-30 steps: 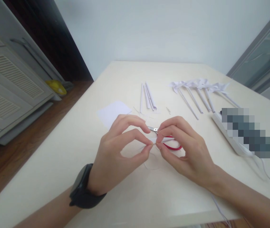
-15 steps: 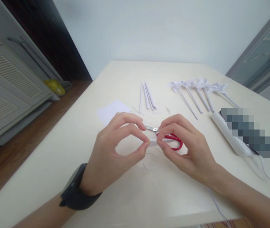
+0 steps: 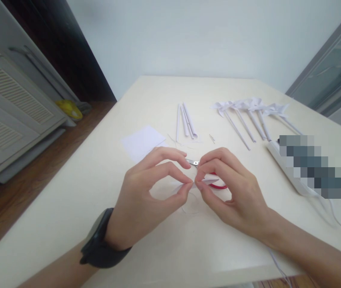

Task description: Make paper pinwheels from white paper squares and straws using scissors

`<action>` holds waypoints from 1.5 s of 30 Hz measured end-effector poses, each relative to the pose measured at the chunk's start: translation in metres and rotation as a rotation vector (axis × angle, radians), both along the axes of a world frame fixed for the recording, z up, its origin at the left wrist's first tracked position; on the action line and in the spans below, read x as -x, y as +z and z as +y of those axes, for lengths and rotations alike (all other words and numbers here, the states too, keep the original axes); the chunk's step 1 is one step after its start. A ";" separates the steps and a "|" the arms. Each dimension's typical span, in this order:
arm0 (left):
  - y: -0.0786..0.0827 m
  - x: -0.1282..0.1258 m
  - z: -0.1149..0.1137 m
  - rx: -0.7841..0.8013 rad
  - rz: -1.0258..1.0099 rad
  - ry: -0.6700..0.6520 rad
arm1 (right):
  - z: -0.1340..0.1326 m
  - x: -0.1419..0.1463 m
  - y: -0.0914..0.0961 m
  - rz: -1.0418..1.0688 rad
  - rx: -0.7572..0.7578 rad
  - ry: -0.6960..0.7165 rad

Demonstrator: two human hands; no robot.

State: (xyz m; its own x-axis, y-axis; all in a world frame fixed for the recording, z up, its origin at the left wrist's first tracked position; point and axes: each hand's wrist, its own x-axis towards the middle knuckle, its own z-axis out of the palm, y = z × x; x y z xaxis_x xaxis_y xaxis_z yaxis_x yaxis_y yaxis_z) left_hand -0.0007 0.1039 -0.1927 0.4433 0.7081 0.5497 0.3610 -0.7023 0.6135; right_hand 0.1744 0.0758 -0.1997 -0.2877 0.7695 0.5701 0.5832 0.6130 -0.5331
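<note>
Pinched between the thumb and index finger of my left hand (image 3: 155,196) is a small folded piece of white paper (image 3: 209,181). My right hand (image 3: 233,192) pinches the same paper close by, the fingertips of both hands nearly meeting. Much of the paper is hidden by the fingers. Behind my right hand lie scissors (image 3: 193,162) with red handles, partly covered by that hand. A thin loop of wire or thread (image 3: 191,213) lies on the table below the fingertips. Left of the scissors rests a flat square of white paper (image 3: 143,141).
Several rolled paper sticks (image 3: 185,120) lie farther back on the white table (image 3: 158,90). Paper pinwheels (image 3: 253,106) on sticks lie at the back right. Small pins (image 3: 212,139) are in the middle. A white power strip (image 3: 290,172) with a cord sits at the right.
My left hand has shifted slightly right and down, and my fingertips have drawn closer together. The paper now shows more beside my right fingers.
</note>
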 end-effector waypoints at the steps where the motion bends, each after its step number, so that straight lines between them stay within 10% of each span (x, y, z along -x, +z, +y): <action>1: 0.000 0.000 0.000 0.014 -0.019 -0.010 | 0.000 -0.001 0.000 0.000 0.001 0.004; 29: 0.008 0.011 0.009 0.090 -0.172 0.074 | 0.021 -0.024 0.002 0.001 -0.009 -0.162; 45: -0.002 0.007 0.014 0.630 -0.175 -0.136 | 0.014 -0.013 0.005 0.245 0.496 0.073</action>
